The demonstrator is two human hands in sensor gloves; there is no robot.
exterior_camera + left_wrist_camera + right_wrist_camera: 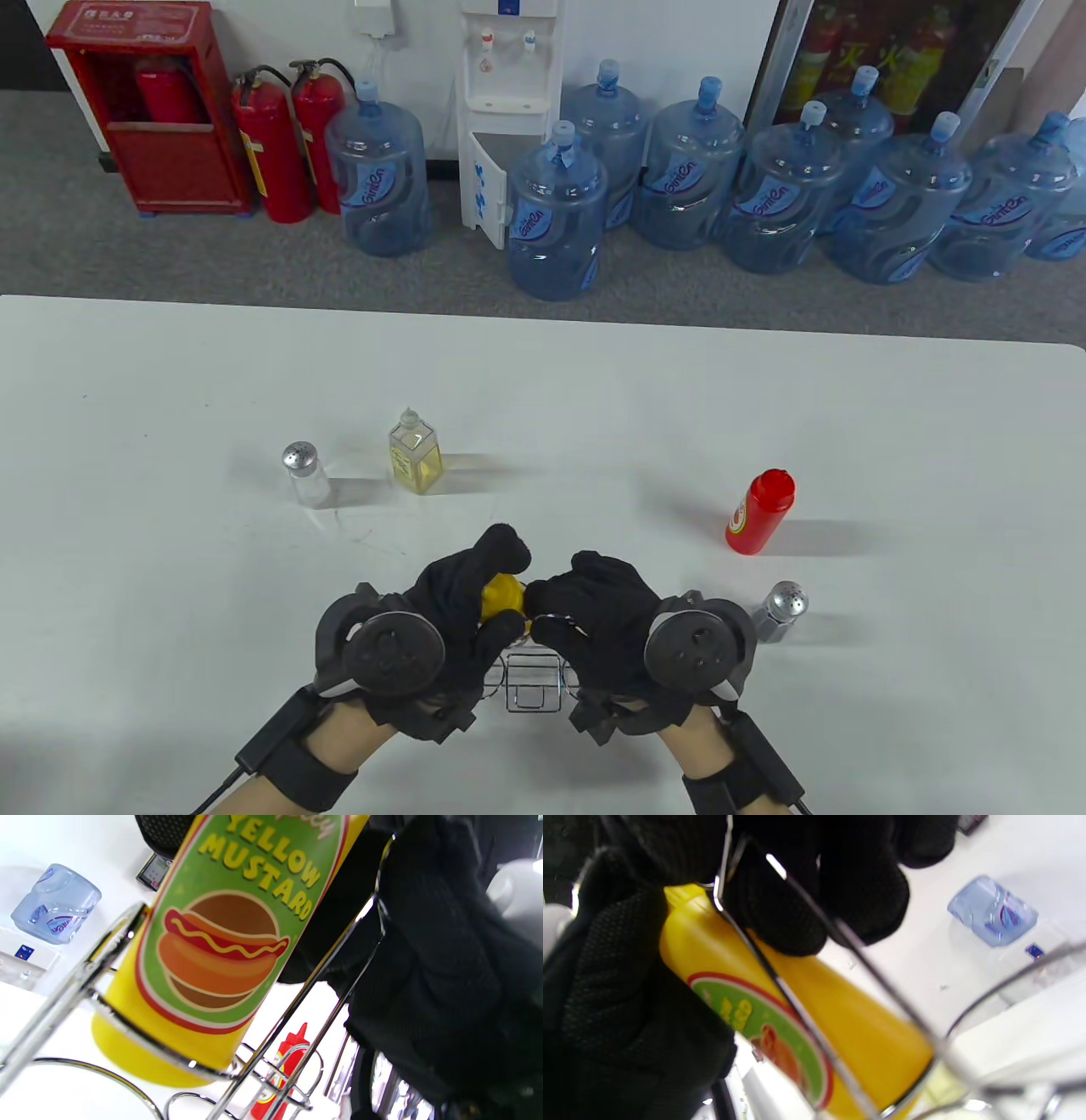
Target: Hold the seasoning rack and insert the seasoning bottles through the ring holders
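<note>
Closest to my lens is the yellow plastic mustard bottle [220, 942] with its green hot-dog label, standing tilted inside a ring of the chrome wire seasoning rack [140, 1043]; its base sits just below that ring and I cannot tell if it touches the bottom; from the table view my left hand [441, 628] curls its fingers around the bottle's upper part, holding it, while my right hand [594, 637] wraps fingers [814, 891] round the rack's upright wires beside the bottle's shoulder, gripping them; the two hands nearly meet over the rack, which sits at the near edge of the white table [764, 407]; well apart on the table stand a red plastic ketchup bottle [759, 512] to the right, a faceted metal-topped shaker [782, 609] just beside my right hand, a square clear bottle of yellow oil [414, 454] and a small glass salt shaker with a steel cap [305, 473] to the far left.
</note>
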